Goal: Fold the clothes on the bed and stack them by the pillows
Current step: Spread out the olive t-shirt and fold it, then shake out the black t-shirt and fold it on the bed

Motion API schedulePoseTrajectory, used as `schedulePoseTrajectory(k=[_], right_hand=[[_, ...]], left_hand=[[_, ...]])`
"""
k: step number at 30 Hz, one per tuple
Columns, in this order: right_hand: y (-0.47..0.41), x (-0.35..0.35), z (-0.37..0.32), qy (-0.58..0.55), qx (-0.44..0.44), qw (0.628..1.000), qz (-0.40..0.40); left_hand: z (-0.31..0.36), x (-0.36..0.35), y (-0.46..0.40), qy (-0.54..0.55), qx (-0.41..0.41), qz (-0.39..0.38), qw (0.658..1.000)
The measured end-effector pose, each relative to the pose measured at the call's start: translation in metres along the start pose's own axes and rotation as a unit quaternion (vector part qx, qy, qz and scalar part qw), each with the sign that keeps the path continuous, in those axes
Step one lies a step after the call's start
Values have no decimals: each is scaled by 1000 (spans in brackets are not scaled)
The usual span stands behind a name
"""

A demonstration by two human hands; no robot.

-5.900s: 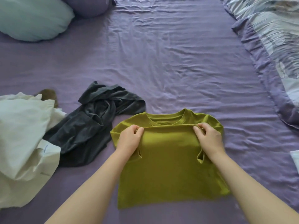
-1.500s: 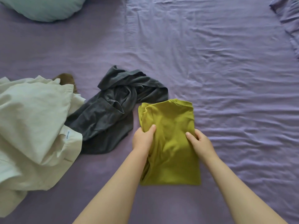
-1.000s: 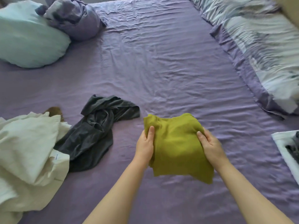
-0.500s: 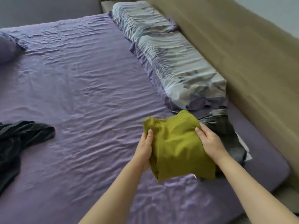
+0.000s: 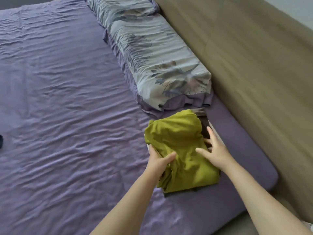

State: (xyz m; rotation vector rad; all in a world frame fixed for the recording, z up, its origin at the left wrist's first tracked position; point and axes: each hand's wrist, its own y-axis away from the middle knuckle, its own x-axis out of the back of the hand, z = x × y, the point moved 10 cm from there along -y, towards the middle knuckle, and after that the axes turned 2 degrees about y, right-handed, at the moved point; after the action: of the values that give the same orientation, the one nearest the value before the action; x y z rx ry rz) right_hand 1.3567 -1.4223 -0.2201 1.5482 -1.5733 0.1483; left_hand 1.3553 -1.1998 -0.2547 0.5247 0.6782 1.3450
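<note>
The folded olive-green shirt (image 5: pixel 181 150) lies on top of a stack of folded clothes just below the near patterned pillow (image 5: pixel 159 65). A dark folded garment (image 5: pixel 204 124) shows under it at the far right edge. My left hand (image 5: pixel 159 163) grips the shirt's left edge, thumb on top. My right hand (image 5: pixel 215 151) rests flat on the shirt's right side with its fingers spread, holding nothing.
The purple bedsheet (image 5: pixel 67 99) stretches to the left. A second patterned pillow (image 5: pixel 122 7) lies further back. A tan headboard (image 5: pixel 254 65) runs along the right. A dark scrap of clothing (image 5: pixel 1 140) shows at the left edge.
The view swung right from the loose clothes toward the pillows. Both hands carried the green shirt over and lowered it onto the stack; my right hand has opened flat on it.
</note>
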Motion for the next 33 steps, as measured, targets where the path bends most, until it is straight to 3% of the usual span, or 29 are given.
schedulePoseTrajectory(k=[3, 6, 8, 12, 15, 19, 28, 33], right_hand=[[-3, -5, 6, 77, 27, 996, 32], [-2, 23, 5, 19, 42, 988, 147], [2, 37, 5, 12, 48, 980, 191], [5, 26, 17, 85, -1, 986, 143], [13, 19, 14, 146, -18, 980, 130], [31, 13, -15, 256, 37, 950, 174], [92, -60, -123, 224, 215, 934, 177], [125, -142, -168, 255, 273, 922, 105]], left_hand=[[0, 6, -6, -39, -19, 16, 999], [0, 3, -9, 41, 7, 3, 999], [5, 0, -7, -18, -15, 7, 1000], [19, 13, -1, -277, -97, 109, 950], [13, 21, 3, -287, -85, 114, 947], [8, 34, 15, -355, -71, 113, 925], [2, 94, 75, -507, -45, 110, 854], [-12, 164, 108, -546, -39, 130, 827]])
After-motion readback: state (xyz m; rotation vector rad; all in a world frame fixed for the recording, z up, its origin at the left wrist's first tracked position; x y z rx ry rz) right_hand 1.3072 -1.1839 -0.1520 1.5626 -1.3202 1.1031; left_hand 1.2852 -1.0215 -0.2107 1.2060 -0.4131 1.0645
